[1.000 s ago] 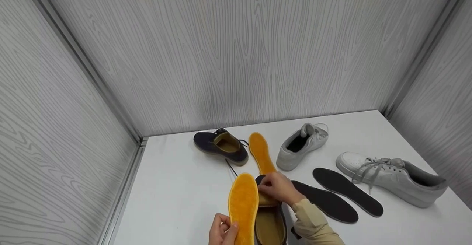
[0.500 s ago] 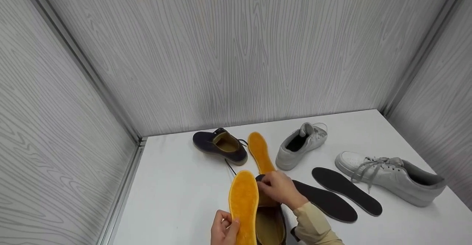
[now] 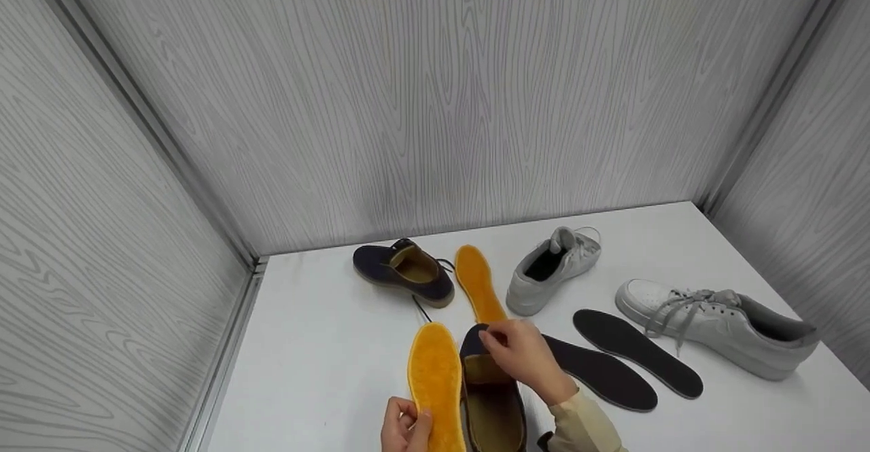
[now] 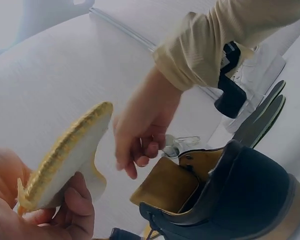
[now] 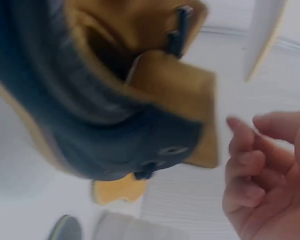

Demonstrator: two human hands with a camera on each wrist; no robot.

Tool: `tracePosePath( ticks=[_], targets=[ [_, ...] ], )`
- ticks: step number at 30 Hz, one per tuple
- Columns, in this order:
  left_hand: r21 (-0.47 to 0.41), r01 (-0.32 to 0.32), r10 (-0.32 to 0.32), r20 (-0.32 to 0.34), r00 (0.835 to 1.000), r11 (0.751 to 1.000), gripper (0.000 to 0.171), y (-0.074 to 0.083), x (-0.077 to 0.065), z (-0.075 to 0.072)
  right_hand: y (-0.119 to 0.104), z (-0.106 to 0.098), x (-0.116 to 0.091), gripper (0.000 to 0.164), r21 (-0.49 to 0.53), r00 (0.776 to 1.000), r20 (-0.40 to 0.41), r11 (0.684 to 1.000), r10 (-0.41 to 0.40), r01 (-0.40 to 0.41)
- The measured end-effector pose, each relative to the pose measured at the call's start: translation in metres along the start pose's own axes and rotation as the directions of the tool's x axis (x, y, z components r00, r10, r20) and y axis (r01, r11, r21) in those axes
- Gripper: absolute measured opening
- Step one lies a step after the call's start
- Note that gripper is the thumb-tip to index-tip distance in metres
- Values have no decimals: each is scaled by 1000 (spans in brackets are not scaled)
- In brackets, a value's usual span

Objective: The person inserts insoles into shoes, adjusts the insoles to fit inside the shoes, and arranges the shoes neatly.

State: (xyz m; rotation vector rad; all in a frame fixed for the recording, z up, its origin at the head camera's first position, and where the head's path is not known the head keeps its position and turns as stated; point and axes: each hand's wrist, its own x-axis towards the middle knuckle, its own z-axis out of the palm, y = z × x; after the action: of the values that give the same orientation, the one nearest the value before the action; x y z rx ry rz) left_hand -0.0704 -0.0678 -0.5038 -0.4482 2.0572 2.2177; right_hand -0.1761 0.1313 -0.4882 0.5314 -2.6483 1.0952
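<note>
My left hand pinches a fuzzy yellow insole, held upright with its toe end up, between thumb and fingers. Its pale underside shows in the left wrist view. Just right of it, a dark blue shoe points away from me, its tan tongue folded out over the front. Over the shoe's right side is my right hand, fingers loosely curled around nothing. In the right wrist view a gap separates its fingertips from the tongue.
Behind lie the other dark blue shoe with a loose lace and a second yellow insole. Two black insoles lie to the right, near a pair of white sneakers. Grey wood-patterned panels enclose the white table.
My right hand has come away from the shoe's tongue, moving slightly right. The yellow insole in my left hand has shifted a little left, uncovering more of the shoe.
</note>
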Motion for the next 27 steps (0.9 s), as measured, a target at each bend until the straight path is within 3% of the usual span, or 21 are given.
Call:
tracePosePath(
  ticks=[3, 6, 9, 14, 20, 27],
  targets=[
    [25, -11, 12, -33, 999, 1000, 16, -1, -1, 9, -17, -6, -3, 31, -21, 994, -17, 994, 109, -110],
    [44, -26, 29, -49, 998, 999, 16, -3, -4, 21, -34, -11, -7, 41, -50, 971, 15, 971, 237, -236],
    [77, -31, 35, -63, 997, 997, 15, -6, -10, 35, -50, -13, -11, 55, -115, 950, 53, 947, 307, -300],
    [172, -24, 34, -60, 998, 985, 15, -13, -18, 53, -64, -11, -16, 62, -198, 943, 80, 932, 323, -302],
    [104, -81, 83, -17, 996, 991, 12, -18, -13, 58, -63, -7, -17, 68, -280, 920, 105, 899, 378, -338],
    [99, -37, 31, 54, 998, 994, 17, -18, -10, 55, -63, -7, -20, 71, -275, 893, 202, 898, 403, -343]
  ],
)
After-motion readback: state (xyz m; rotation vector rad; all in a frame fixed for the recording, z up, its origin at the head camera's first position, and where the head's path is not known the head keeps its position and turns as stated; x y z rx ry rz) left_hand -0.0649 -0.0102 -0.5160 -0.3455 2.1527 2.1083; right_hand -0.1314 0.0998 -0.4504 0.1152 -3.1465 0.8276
